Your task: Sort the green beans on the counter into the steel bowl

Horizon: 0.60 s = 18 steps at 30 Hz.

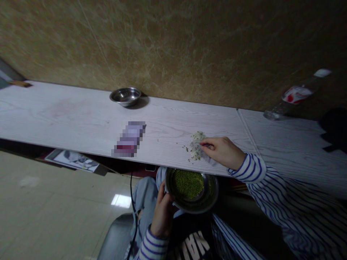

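My left hand [162,211] grips the rim of a steel bowl [210,196] full of small green beans [188,183], held just below the table's front edge over my lap. On the pale wooden table [67,115], my right hand [223,151] rests with its fingers curled together, fingertips on a small scattered pile of mixed green and white grains [196,144]. Nothing I can make out shows in those fingers.
An empty steel bowl [125,96] stands at the back by the brown wall. A blurred flat object [129,139] lies mid-table. A plastic bottle [295,94] with a red label lies at the far right. Tiled floor and a picture frame [73,160] are below left.
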Each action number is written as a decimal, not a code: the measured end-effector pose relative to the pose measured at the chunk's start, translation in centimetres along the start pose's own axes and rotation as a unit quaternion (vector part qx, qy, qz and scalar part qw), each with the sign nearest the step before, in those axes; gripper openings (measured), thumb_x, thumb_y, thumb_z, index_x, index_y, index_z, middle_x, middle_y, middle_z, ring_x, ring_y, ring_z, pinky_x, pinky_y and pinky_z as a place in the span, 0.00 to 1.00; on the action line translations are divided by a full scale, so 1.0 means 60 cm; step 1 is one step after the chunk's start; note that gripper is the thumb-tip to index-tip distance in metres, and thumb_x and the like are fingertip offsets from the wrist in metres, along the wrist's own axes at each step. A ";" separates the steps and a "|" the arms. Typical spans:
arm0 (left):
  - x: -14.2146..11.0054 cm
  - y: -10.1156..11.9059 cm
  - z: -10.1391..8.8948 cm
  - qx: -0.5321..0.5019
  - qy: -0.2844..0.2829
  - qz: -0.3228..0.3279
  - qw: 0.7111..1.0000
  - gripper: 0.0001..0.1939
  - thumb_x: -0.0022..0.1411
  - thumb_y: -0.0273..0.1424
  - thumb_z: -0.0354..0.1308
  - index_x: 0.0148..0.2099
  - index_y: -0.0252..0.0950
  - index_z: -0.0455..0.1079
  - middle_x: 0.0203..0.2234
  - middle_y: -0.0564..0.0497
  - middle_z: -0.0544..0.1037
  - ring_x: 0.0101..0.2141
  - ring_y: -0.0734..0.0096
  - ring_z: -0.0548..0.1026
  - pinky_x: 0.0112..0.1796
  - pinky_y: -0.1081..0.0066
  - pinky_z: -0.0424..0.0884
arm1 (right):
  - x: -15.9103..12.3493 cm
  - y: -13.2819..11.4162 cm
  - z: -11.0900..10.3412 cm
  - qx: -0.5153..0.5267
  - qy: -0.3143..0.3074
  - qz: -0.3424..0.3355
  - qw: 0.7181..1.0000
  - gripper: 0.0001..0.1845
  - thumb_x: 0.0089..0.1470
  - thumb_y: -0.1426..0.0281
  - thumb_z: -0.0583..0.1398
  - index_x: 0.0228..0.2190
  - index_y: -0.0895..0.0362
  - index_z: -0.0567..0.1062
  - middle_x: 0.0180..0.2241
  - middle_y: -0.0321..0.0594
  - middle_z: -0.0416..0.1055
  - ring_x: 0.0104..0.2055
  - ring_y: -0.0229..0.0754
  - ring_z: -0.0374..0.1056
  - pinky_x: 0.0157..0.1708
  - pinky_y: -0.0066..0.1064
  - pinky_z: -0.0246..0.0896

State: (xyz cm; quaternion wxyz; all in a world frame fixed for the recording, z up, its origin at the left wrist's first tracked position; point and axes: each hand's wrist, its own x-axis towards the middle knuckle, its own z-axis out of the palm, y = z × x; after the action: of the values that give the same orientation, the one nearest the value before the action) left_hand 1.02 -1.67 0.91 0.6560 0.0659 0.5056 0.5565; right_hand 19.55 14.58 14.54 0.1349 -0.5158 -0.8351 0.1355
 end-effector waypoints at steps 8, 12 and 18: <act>0.000 0.002 0.000 -0.020 -0.002 -0.001 1.000 0.37 0.50 0.29 0.62 0.64 0.47 0.67 0.46 0.46 0.81 0.35 0.60 0.75 0.32 0.67 0.71 | -0.012 -0.024 0.007 -0.005 -0.022 -0.001 1.000 0.14 0.59 0.72 0.61 0.42 0.55 0.86 0.20 0.34 0.77 0.21 0.38 0.70 0.28 0.29 0.64; -0.001 0.002 -0.001 -0.020 0.001 0.004 1.000 0.36 0.50 0.29 0.62 0.63 0.47 0.68 0.46 0.46 0.81 0.36 0.60 0.75 0.33 0.67 0.71 | -0.016 -0.017 0.002 -0.005 -0.010 0.005 1.000 0.14 0.59 0.71 0.60 0.42 0.55 0.86 0.20 0.35 0.77 0.21 0.38 0.70 0.28 0.29 0.65; 0.000 -0.001 -0.001 -0.017 0.000 0.002 1.000 0.34 0.49 0.29 0.61 0.60 0.47 0.69 0.44 0.46 0.81 0.34 0.61 0.75 0.33 0.66 0.71 | -0.023 -0.022 0.011 0.007 -0.024 0.010 1.000 0.14 0.59 0.72 0.60 0.43 0.55 0.86 0.22 0.36 0.78 0.22 0.39 0.71 0.29 0.30 0.66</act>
State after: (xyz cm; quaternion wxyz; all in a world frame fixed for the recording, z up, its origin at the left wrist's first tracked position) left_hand 1.01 -1.70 0.82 0.6557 0.0559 0.4960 0.5665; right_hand 18.80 12.72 14.29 0.1175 -0.5194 -0.8321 0.1552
